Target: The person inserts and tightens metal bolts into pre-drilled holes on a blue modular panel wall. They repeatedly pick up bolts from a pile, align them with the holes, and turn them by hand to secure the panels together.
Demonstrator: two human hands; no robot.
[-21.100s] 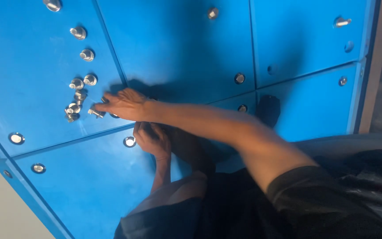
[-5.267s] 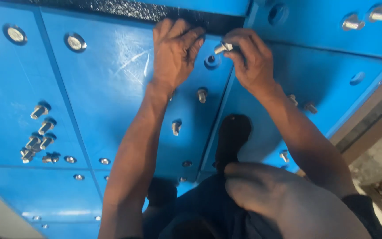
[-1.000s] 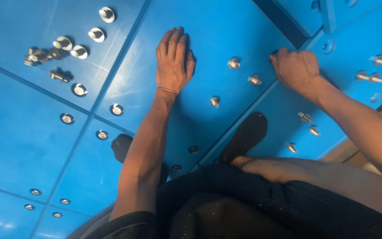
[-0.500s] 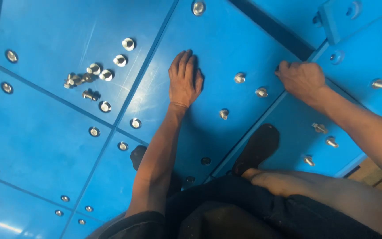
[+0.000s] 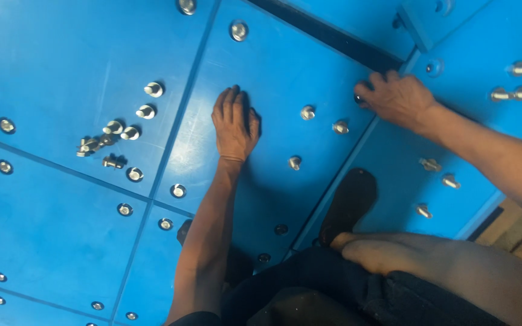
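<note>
L hand (image 5: 235, 124) open, flat mid-frame on blue panel (image 5: 285, 72); R hand (image 5: 397, 96) pinches bolt (image 5: 358, 98) at panel's right edge, w/ bare room between.

One view only: head-worn camera, looking steeply down onto blue floor panels (image 5: 92, 241) from above the wearer's own body. Near range; arms run from the bottom edge up into the middle of the picture. The frame is rotated, so panel seams cut diagonally. Wearer's knee and dark shorts fill the lower right (camera sits right over them). Left hand (image 5: 235, 125) lies near centre, right hand (image 5: 396, 96) toward upper right, a cluster of loose bolts (image 5: 113, 142) at left. No second view, so nothing is shared between views.
</note>
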